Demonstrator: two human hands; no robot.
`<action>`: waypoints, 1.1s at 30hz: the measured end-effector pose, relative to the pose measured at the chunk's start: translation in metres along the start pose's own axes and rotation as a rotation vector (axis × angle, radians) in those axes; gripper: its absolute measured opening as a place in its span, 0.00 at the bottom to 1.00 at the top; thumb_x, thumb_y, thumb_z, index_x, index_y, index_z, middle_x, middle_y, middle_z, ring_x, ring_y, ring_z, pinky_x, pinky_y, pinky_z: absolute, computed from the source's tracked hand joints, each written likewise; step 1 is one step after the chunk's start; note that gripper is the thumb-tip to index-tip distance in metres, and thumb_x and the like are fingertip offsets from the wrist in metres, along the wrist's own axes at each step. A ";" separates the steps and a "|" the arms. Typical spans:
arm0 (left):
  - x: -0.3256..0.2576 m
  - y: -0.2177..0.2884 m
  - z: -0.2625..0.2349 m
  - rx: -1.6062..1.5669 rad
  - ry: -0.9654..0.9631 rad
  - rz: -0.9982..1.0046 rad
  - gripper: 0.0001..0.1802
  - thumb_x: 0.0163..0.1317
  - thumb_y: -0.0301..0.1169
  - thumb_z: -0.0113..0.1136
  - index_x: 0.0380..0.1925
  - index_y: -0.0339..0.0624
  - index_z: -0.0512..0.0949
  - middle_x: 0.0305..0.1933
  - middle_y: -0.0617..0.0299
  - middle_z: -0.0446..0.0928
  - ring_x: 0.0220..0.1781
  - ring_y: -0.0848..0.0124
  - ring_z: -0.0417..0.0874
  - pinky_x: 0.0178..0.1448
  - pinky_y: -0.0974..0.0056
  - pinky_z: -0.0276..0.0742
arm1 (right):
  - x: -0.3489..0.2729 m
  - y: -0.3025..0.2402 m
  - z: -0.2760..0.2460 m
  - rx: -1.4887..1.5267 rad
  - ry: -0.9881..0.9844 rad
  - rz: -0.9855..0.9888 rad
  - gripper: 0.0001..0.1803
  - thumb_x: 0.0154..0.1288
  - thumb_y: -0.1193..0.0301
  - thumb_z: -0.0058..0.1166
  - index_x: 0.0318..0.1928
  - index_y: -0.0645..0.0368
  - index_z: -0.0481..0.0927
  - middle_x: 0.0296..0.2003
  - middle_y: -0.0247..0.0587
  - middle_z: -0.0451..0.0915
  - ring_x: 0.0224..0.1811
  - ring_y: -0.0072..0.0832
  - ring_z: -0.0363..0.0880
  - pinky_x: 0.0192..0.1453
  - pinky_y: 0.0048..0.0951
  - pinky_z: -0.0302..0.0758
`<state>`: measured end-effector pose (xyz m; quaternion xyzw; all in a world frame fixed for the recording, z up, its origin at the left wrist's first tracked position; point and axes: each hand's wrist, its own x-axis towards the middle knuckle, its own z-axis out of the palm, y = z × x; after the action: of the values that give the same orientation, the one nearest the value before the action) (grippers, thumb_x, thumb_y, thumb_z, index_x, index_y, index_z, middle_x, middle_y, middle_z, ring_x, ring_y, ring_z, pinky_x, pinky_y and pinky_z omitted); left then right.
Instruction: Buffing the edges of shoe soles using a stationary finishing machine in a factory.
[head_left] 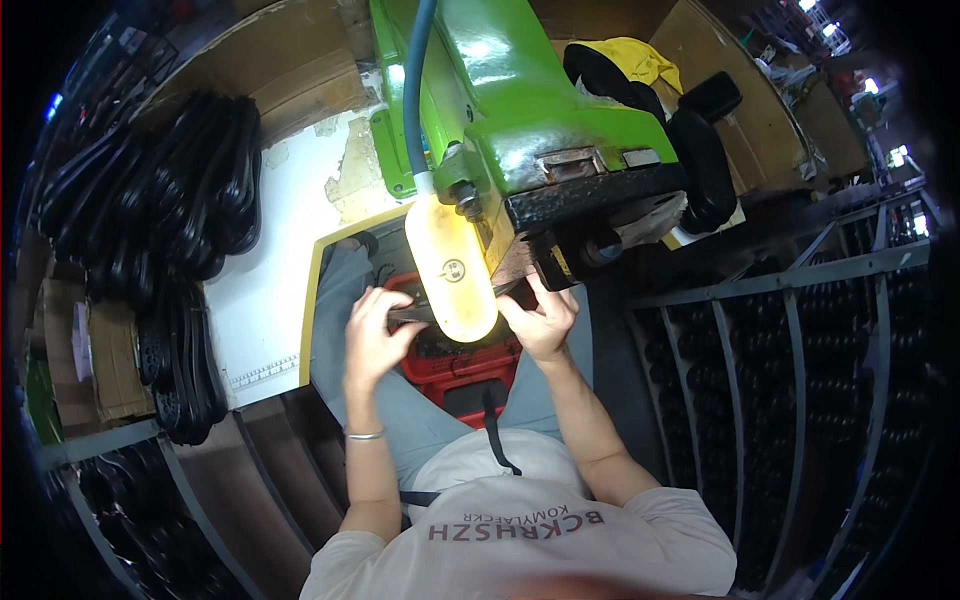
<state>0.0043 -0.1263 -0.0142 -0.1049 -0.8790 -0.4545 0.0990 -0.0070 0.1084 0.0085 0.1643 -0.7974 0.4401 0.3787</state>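
Observation:
My left hand (376, 338) is closed in a pinch around the near-left end of a dark, flat shoe sole (411, 314), left of a lit yellow lamp (453, 268). On the lamp's other side, my right hand (541, 317) is closed at the sole's other end, just below the head of a green machine (560, 140). The lamp hides the sole's middle, so I cannot tell whether it touches the machine. Below both hands, a red plastic basket (432, 389) with dark pieces inside sits between my legs.
Black shoe soles (190, 190) lie in overlapping piles on a white tabletop (262, 300) with a yellow edge at left. Metal racks (790, 380) full of dark items stand at right. A yellow cloth (640, 62) lies in a cardboard box behind the machine.

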 end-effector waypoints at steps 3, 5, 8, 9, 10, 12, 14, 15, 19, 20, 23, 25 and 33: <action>0.009 0.034 0.042 -0.190 0.188 0.095 0.14 0.41 0.25 0.69 0.31 0.39 0.78 0.32 0.55 0.79 0.37 0.55 0.81 0.58 0.49 0.73 | -0.005 0.006 0.000 -0.009 0.007 -0.034 0.26 0.36 0.83 0.70 0.43 0.73 0.81 0.42 0.53 0.82 0.44 0.41 0.83 0.50 0.35 0.78; 0.006 0.020 0.058 -0.217 0.225 0.106 0.13 0.42 0.24 0.67 0.31 0.37 0.79 0.33 0.54 0.81 0.38 0.54 0.81 0.57 0.53 0.74 | 0.001 0.002 0.005 0.034 0.034 -0.004 0.25 0.36 0.79 0.73 0.41 0.69 0.81 0.39 0.48 0.81 0.40 0.40 0.80 0.46 0.35 0.76; 0.006 0.006 0.073 -0.312 0.141 0.100 0.16 0.49 0.15 0.68 0.40 0.35 0.79 0.39 0.60 0.82 0.42 0.71 0.82 0.47 0.67 0.78 | -0.014 0.023 0.010 0.205 0.011 0.194 0.22 0.39 0.74 0.74 0.38 0.66 0.80 0.35 0.43 0.80 0.37 0.38 0.78 0.41 0.34 0.74; 0.003 0.003 0.082 -0.310 0.139 0.107 0.16 0.49 0.15 0.68 0.40 0.35 0.79 0.39 0.60 0.82 0.42 0.71 0.82 0.47 0.67 0.78 | -0.025 0.037 0.013 0.345 -0.044 0.360 0.19 0.43 0.74 0.72 0.37 0.67 0.80 0.34 0.44 0.80 0.38 0.37 0.78 0.42 0.33 0.74; -0.002 -0.004 0.093 -0.489 0.171 0.005 0.17 0.49 0.15 0.69 0.40 0.35 0.79 0.39 0.60 0.82 0.42 0.71 0.82 0.49 0.67 0.78 | -0.040 0.054 0.020 0.407 -0.083 0.454 0.17 0.49 0.74 0.70 0.40 0.65 0.79 0.36 0.41 0.80 0.38 0.33 0.79 0.44 0.31 0.74; -0.007 0.004 0.107 -0.757 0.241 -0.148 0.19 0.49 0.16 0.70 0.42 0.35 0.77 0.40 0.61 0.81 0.43 0.72 0.82 0.52 0.67 0.77 | -0.059 0.067 0.031 0.640 -0.087 0.665 0.21 0.50 0.75 0.69 0.45 0.63 0.78 0.40 0.39 0.80 0.42 0.31 0.78 0.46 0.30 0.74; -0.011 0.002 0.127 -0.831 0.269 -0.168 0.19 0.48 0.16 0.70 0.42 0.35 0.77 0.40 0.61 0.81 0.43 0.72 0.81 0.52 0.68 0.77 | -0.095 0.102 0.039 0.963 -0.136 0.908 0.29 0.57 0.75 0.66 0.59 0.55 0.70 0.52 0.35 0.75 0.54 0.29 0.74 0.55 0.33 0.74; -0.015 -0.006 0.133 -0.889 0.322 -0.206 0.19 0.48 0.16 0.71 0.41 0.35 0.77 0.39 0.61 0.81 0.43 0.72 0.81 0.51 0.68 0.77 | -0.102 0.101 0.039 0.972 -0.141 0.913 0.29 0.57 0.75 0.66 0.59 0.55 0.70 0.52 0.35 0.75 0.54 0.29 0.74 0.55 0.33 0.74; -0.014 -0.009 0.147 -1.039 0.379 -0.167 0.18 0.47 0.18 0.73 0.37 0.36 0.77 0.36 0.64 0.79 0.38 0.76 0.79 0.47 0.70 0.75 | -0.107 0.104 0.022 1.298 0.007 1.174 0.29 0.61 0.71 0.62 0.62 0.53 0.66 0.51 0.39 0.74 0.58 0.34 0.72 0.56 0.46 0.77; -0.011 -0.010 0.149 -0.988 0.371 -0.162 0.17 0.47 0.20 0.74 0.35 0.37 0.77 0.34 0.66 0.78 0.35 0.77 0.79 0.44 0.71 0.75 | -0.103 0.107 0.015 1.177 0.053 1.169 0.28 0.60 0.73 0.63 0.60 0.53 0.68 0.51 0.39 0.74 0.58 0.33 0.71 0.56 0.42 0.76; -0.008 -0.016 0.145 -0.628 0.323 -0.084 0.17 0.47 0.22 0.76 0.34 0.37 0.77 0.33 0.65 0.79 0.34 0.77 0.79 0.43 0.71 0.76 | -0.077 0.116 -0.014 0.658 0.187 0.895 0.26 0.54 0.75 0.68 0.55 0.56 0.75 0.51 0.39 0.74 0.56 0.30 0.71 0.59 0.31 0.71; -0.004 -0.010 0.137 -0.655 0.325 -0.056 0.17 0.46 0.23 0.76 0.33 0.37 0.77 0.32 0.66 0.79 0.33 0.76 0.79 0.42 0.70 0.77 | -0.055 0.113 -0.042 0.390 0.244 0.753 0.27 0.49 0.74 0.72 0.52 0.58 0.77 0.48 0.37 0.73 0.54 0.30 0.70 0.59 0.28 0.67; 0.004 0.037 0.059 -0.865 0.312 -0.002 0.21 0.49 0.19 0.71 0.43 0.30 0.75 0.41 0.57 0.80 0.42 0.71 0.81 0.50 0.66 0.79 | 0.011 0.052 -0.079 -0.028 0.129 0.338 0.34 0.45 0.67 0.75 0.54 0.62 0.75 0.50 0.43 0.72 0.53 0.37 0.72 0.58 0.33 0.69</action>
<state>0.0054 -0.0565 -0.0183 -0.0663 -0.5830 -0.7902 0.1768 -0.0089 0.2034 0.0130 -0.0059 -0.7939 0.4958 0.3520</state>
